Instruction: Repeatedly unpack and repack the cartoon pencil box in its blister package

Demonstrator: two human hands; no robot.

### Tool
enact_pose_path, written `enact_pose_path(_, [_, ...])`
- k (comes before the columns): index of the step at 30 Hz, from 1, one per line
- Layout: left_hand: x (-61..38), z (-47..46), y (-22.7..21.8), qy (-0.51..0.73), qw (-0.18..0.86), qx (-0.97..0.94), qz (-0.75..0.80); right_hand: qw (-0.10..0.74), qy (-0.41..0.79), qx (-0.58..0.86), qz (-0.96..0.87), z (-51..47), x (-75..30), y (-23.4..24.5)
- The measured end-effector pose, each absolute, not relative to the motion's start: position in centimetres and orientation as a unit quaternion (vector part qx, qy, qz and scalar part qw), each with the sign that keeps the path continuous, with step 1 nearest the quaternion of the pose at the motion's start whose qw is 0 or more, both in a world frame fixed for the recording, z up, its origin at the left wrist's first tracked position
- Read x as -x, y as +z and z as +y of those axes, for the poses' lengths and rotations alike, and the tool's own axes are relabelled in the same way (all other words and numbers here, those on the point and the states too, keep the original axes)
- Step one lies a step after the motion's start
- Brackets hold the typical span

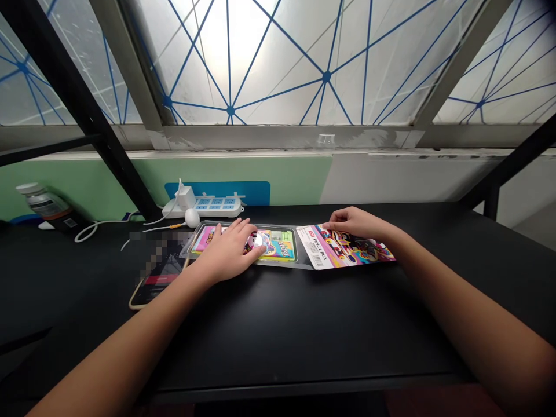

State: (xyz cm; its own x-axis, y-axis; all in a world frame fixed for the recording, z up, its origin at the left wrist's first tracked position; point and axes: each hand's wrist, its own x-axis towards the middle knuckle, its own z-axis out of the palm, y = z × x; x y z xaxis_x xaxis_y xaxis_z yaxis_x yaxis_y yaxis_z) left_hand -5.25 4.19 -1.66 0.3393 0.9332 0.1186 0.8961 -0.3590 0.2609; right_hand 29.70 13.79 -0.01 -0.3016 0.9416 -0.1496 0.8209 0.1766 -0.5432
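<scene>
The black bench (pixel 278 324) carries all things near its far edge. A phone (pixel 152 284) lies at the left and a white power strip (pixel 212 205) behind it. The pencil box (pixel 278 246), in clear packaging, lies at the middle. The left hand (pixel 230 252) rests flat on it, fingers stretched out. The printed card (pixel 343 250) touches its right side, and the bent fingers of the right hand (pixel 354 223) grip the card's far edge.
</scene>
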Motion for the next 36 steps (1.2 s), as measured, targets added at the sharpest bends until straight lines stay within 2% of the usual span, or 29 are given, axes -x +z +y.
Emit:
enact_pose_path(9, [4.2,4.2,-2.0,0.172,0.083,-0.791,0.581,0.148,0.267,0.588,-0.749,13.7,-27.8,-1.5])
enact_pose_path(17, [2.0,2.9,-1.0,0.254,0.164,-0.771,0.561,0.178,0.267,0.582,-0.747,11.9,-24.2,-1.5])
enact_pose_path(21, [1.8,2.7,-0.2,0.394,0.287,-0.715,0.501,0.168,0.27,0.566,-0.761,11.3,-23.0,-1.5])
enact_pose_path(24, [3.5,3.8,-0.1,0.472,0.281,-0.673,0.495,0.155,0.276,0.563,-0.764,11.7,-24.3,-1.4])
enact_pose_path(31, [5.5,5.9,-2.2,0.497,0.26,-0.614,0.556,0.089,0.314,0.516,-0.792,12.8,-29.0,0.5])
enact_pose_path(36, [3.8,4.7,-2.4,0.472,0.268,-0.628,0.558,0.08,0.276,0.507,-0.813,12.1,-26.8,1.0])
